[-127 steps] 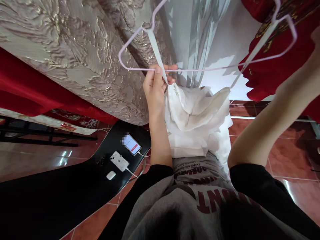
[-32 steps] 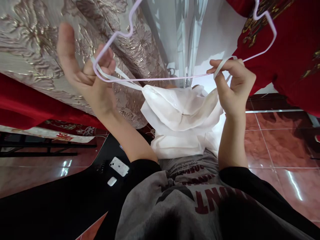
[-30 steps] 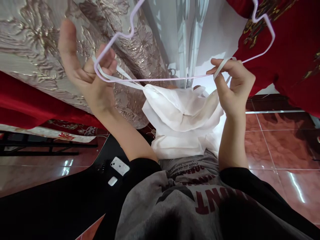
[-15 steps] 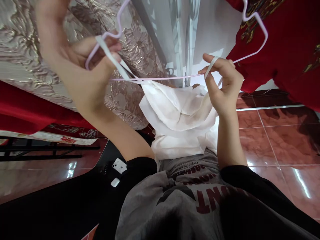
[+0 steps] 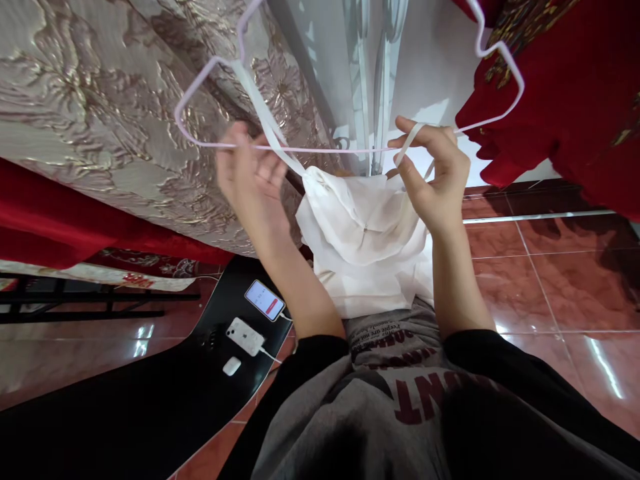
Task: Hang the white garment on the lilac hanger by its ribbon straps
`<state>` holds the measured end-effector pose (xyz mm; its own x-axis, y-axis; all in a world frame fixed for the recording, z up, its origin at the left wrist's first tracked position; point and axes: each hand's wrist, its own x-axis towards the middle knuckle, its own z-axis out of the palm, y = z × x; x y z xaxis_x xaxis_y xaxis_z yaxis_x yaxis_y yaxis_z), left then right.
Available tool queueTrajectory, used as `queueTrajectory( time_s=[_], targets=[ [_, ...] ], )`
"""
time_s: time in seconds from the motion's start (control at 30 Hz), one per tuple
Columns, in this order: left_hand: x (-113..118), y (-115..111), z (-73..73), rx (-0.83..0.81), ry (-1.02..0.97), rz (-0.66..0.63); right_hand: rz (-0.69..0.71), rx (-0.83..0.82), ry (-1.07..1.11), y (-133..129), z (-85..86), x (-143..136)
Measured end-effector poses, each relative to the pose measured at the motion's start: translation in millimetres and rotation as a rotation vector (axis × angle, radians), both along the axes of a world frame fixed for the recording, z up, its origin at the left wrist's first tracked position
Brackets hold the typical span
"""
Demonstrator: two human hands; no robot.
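A white garment with thin straps hangs below a pale lilac hanger. Its left strap is looped over the hanger's left shoulder, at the notch. My left hand, a little blurred, is by the hanger's lower bar with its fingers apart, and the strap is out of its grasp. On the other side my right hand holds the right strap, which loops over the index finger near the thumb. Those fingers are also at the lower bar. The hanger's hook is beyond the top edge.
Two phones with cables and a small white case lie on a black tabletop. Embossed pinkish fabric hangs at left, red garments at right. A white surface is ahead, above red floor tiles.
My left hand has let go of the left strap and moved down and right; that strap now rests on the hanger. My right hand and the hanger have shifted slightly left.
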<state>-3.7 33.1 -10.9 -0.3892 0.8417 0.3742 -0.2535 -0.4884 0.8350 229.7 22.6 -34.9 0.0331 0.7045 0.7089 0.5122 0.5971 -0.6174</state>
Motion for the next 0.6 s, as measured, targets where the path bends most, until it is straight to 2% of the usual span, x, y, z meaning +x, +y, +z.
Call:
queueTrajectory(
  time_s=[0.1, 0.23, 0.27, 0.33, 0.43, 0.6],
  targets=[
    [26.5, -5.3, -11.1, 0.051, 0.067, -0.052, 0.029, 0.079, 0.004, 6.2, -2.3, 4.0],
    [33.3, -1.2, -13.4, 0.090, 0.096, -0.058, -0.099, 0.419, 0.222, 19.4, -9.8, 40.6],
    [31.8, 0.3, -14.5, 0.091, 0.095, -0.060, -0.131, 0.448, 0.286, 21.3, -10.3, 53.4],
    [28.8, 3.0, -18.0, 0.121, 0.080, -0.090, -0.131, 0.391, 0.339, 22.1, -5.9, 77.0],
    [28.8, 6.1, -22.9, 0.142, 0.045, -0.124, -0.087, 0.271, 0.267, 19.5, 17.1, 96.3],
    [36.8, 4.5, -19.3, 0.080, 0.001, -0.077, -0.015, 0.190, 0.029, 25.3, 69.6, 88.0]
  ],
)
